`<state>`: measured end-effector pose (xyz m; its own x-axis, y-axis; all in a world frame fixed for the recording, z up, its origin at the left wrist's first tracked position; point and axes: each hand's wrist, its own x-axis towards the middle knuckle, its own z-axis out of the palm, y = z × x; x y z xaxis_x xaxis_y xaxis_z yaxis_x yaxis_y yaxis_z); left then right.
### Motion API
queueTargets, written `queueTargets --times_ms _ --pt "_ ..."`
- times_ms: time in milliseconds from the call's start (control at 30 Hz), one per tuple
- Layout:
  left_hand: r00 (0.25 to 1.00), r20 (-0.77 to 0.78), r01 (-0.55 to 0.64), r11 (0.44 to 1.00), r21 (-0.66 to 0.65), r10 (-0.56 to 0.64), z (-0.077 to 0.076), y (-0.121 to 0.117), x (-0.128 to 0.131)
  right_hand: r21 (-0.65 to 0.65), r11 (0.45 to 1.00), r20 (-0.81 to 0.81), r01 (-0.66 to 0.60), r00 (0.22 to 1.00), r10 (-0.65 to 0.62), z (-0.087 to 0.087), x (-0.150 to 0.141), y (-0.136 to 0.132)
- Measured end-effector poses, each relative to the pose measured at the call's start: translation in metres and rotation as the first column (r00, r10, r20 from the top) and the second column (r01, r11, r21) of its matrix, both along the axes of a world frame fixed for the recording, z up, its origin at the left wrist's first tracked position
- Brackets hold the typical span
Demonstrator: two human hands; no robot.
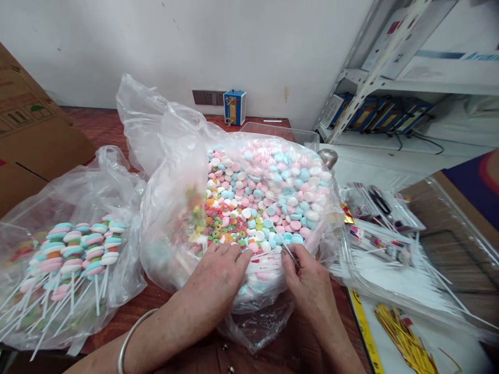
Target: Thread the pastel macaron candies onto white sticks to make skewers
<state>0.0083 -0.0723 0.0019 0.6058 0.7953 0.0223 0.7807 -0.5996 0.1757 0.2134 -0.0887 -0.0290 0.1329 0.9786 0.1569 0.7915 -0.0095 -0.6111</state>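
Observation:
A large clear plastic bag (pixel 167 208) stands open in front of me, full of pink, blue and white button-shaped candies (pixel 268 192). Ring-shaped gummies (pixel 226 223) in several colours lie among them on the left. Over the bag's near side, my left hand (pixel 220 272) reaches palm down into the candies, its fingertips hidden. My right hand (pixel 307 280) pinches a thin white stick (pixel 289 253) between thumb and fingers, just right of the left hand. More white sticks (pixel 267 261) lie on the candies between my hands.
Left of the bag, finished candy skewers (pixel 72 249) lie on another plastic bag (pixel 128 192), beside a cardboard box (pixel 35 114). On the right are a clear tray of white sticks (pixel 393 275), black-handled scissors (pixel 379 200) and gold twist ties (pixel 405 337). A blue device (pixel 235 108) stands by the wall.

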Motion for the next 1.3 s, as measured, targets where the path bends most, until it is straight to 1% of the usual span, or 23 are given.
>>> queueTargets --times_ms 100,200,267,367,400,467,533,567,633,667,700,767,800,833,900,967,1000,1033,1067,1133,1200,1300 --pt "1.000 -0.022 0.010 1.000 -0.019 -0.010 -0.003 0.003 0.000 -0.021 1.000 -0.017 -0.004 1.000 0.003 -0.001 0.003 -0.003" --pt "1.000 -0.016 0.001 0.998 -0.056 -0.002 -0.001 0.006 -0.002 -0.003 1.000 -0.069 0.017 0.997 -0.017 -0.002 0.003 -0.006" --pt "1.000 -0.016 -0.023 0.997 -0.070 0.021 0.002 0.009 -0.007 0.000 0.999 -0.124 0.037 0.992 -0.037 -0.003 0.004 -0.010" --pt "0.997 -0.039 -0.069 0.995 -0.072 0.066 0.005 0.012 -0.021 -0.020 0.997 -0.182 0.068 0.981 -0.070 -0.004 0.007 -0.014" --pt "0.997 -0.049 -0.056 0.995 -0.079 0.052 0.005 0.012 -0.027 -0.026 0.997 -0.196 0.076 0.977 -0.080 -0.005 0.009 -0.016" --pt "0.999 -0.051 0.016 0.996 -0.093 -0.020 0.002 0.010 -0.038 -0.023 0.997 -0.223 0.080 0.971 -0.083 -0.004 0.011 -0.016" --pt "0.995 -0.028 0.093 0.992 -0.083 -0.096 -0.002 0.004 -0.047 0.019 0.997 -0.228 0.071 0.972 -0.065 0.000 0.011 -0.013" --pt "0.994 -0.009 0.110 0.992 -0.059 -0.110 -0.005 0.001 -0.050 0.049 0.997 -0.217 0.058 0.975 -0.046 0.004 0.010 -0.010" --pt "0.995 0.032 0.093 0.996 -0.009 -0.093 -0.009 -0.007 -0.053 0.083 0.996 -0.180 -0.025 0.983 0.040 0.015 0.006 -0.006" --pt "0.996 0.049 0.073 0.997 0.003 -0.073 -0.010 -0.010 -0.054 0.079 0.992 -0.161 -0.100 0.981 0.112 0.021 0.004 -0.004" --pt "0.996 0.066 0.054 0.999 0.005 -0.054 -0.011 -0.013 -0.053 0.060 0.979 -0.143 -0.196 0.969 0.202 0.027 0.002 -0.003" --pt "0.994 0.103 0.031 0.999 0.011 -0.032 -0.011 -0.018 -0.053 -0.005 0.926 -0.101 -0.377 0.921 0.375 0.036 -0.001 -0.005" --pt "0.991 0.125 0.033 0.999 0.028 -0.037 -0.010 -0.019 -0.053 -0.032 0.900 -0.069 -0.434 0.900 0.431 0.037 -0.001 -0.008" --pt "0.988 0.150 0.038 0.997 0.061 -0.047 -0.010 -0.019 -0.053 -0.049 0.885 -0.028 -0.462 0.887 0.461 0.035 0.000 -0.011" --pt "0.979 0.195 0.033 0.987 0.156 -0.063 -0.011 -0.018 -0.054 -0.054 0.885 0.071 -0.462 0.883 0.465 0.023 0.003 -0.020" --pt "0.966 0.253 -0.017 0.971 0.237 -0.045 -0.012 -0.015 -0.056 -0.001 0.909 0.172 -0.416 0.896 0.410 0.004 0.007 -0.029" --pt "0.955 0.295 -0.055 0.966 0.251 -0.022 -0.013 -0.014 -0.057 0.048 0.925 0.218 -0.376 0.908 0.358 -0.006 0.008 -0.033" --pt "0.938 0.346 -0.105 0.964 0.245 0.014 -0.013 -0.012 -0.057 0.106 0.935 0.254 -0.338 0.918 0.304 -0.016 0.008 -0.036" --pt "0.914 0.402 -0.163 0.961 0.224 0.062 -0.013 -0.010 -0.057 0.155 0.932 0.274 -0.327 0.921 0.278 -0.023 0.008 -0.039" --pt "0.848 0.504 -0.292 0.939 0.183 0.165 -0.011 -0.006 -0.056 0.231 0.913 0.277 -0.336 0.922 0.269 -0.031 0.005 -0.039" --pt "0.783 0.581 -0.402 0.894 0.197 0.224 -0.006 -0.001 -0.052 0.277 0.892 0.272 -0.356 0.920 0.283 -0.028 -0.002 -0.030" --pt "0.722 0.660 -0.497 0.819 0.287 0.206 0.010 0.013 -0.043 0.330 0.870 0.324 -0.367 0.910 0.261 -0.008 -0.013 -0.001"
